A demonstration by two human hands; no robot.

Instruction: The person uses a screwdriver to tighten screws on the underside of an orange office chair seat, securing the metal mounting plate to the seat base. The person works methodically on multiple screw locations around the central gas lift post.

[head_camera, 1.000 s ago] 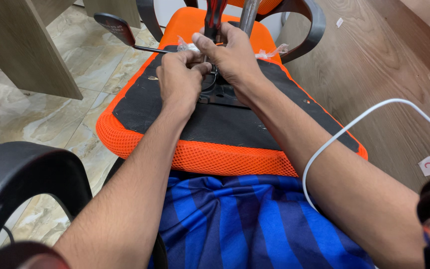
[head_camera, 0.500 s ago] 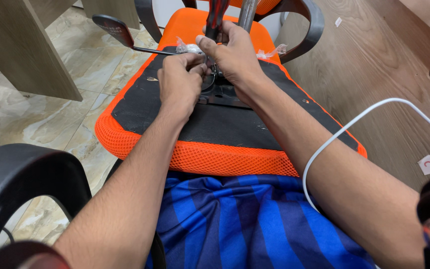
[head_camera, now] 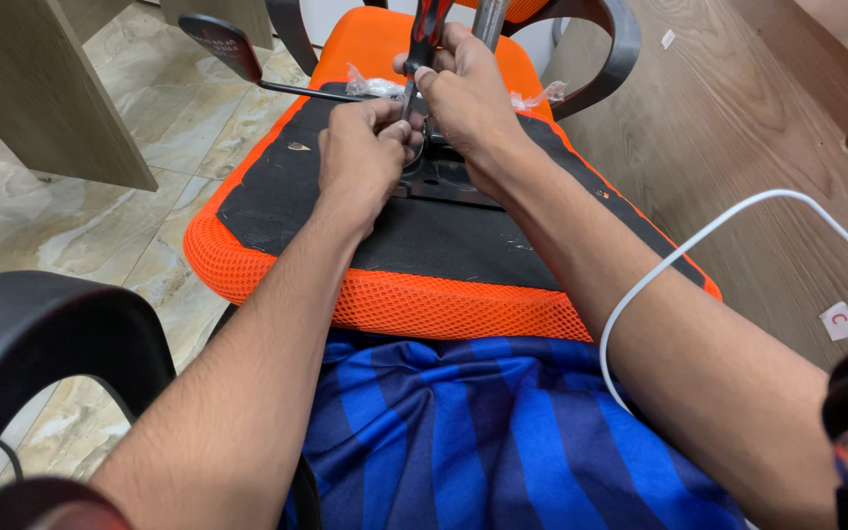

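**Two hands on an upside-down chair seat**

Bare wooden floor right of the hands, stone tiles left. Right hand wrapped tight round a red-and-black screwdriver, just above the left hand. Left fingers curled shut at the black metal plate on the orange mesh seat, pinching something too small to tell.

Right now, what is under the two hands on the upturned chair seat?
Under the left hand and right hand lies a black metal plate on the seat. The screwdriver tip and any screw are covered.
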